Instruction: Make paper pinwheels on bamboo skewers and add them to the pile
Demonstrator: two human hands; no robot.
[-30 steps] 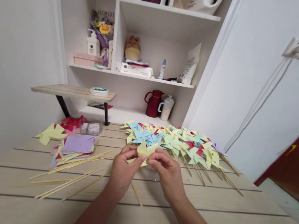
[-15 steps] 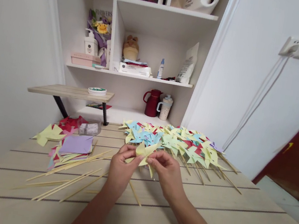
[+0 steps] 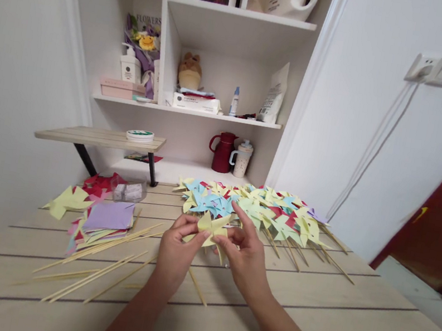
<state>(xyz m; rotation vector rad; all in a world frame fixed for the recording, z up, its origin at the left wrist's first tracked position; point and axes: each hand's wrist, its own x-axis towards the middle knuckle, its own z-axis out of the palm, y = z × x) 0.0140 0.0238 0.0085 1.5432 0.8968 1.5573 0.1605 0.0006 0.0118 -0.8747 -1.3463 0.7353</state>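
A pale yellow paper pinwheel point(image 3: 213, 226) is held up over the middle of the table. My left hand point(image 3: 178, 251) pinches it from the left, thumb on its front. On the other side my right hand point(image 3: 246, 254) grips its right edge with the thumb, while the index finger points up and away. Beneath the hands a thin wooden stick point(image 3: 197, 286) slants on the table; whether it joins the pinwheel is hidden. Just beyond my hands lie many finished pinwheels on sticks point(image 3: 283, 221), in yellow, blue, green and red.
Loose wooden sticks point(image 3: 94, 277) lie at the left, beside stacked purple paper sheets point(image 3: 109, 216) and a yellow paper pinwheel shape point(image 3: 67, 202). Behind them sits a clear box point(image 3: 129, 191). A small raised shelf point(image 3: 82, 135) and a red jug point(image 3: 223, 153) stand at the back.
My right index finger has lifted and stretched out from the pinwheel, with the thumb now on its right edge. My left hand keeps its pinch. The view has shifted slightly.
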